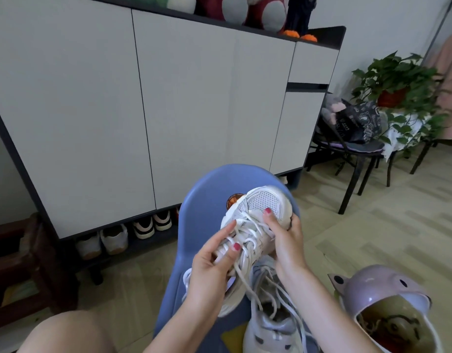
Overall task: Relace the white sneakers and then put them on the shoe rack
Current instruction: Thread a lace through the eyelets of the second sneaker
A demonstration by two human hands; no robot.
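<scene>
Head view:
Held sneaker: white sneaker (255, 220) raised over the blue plastic stool (207, 200), toe pointing away.
Left hand (214, 263): grips the tongue end, thumb on the laces (248, 240).
Right hand (286, 240): clasps the toe side.
Second sneaker (270, 327): lies on the stool below.
Shoe cabinet (143, 110): behind, shoes in its bottom gap.
</scene>
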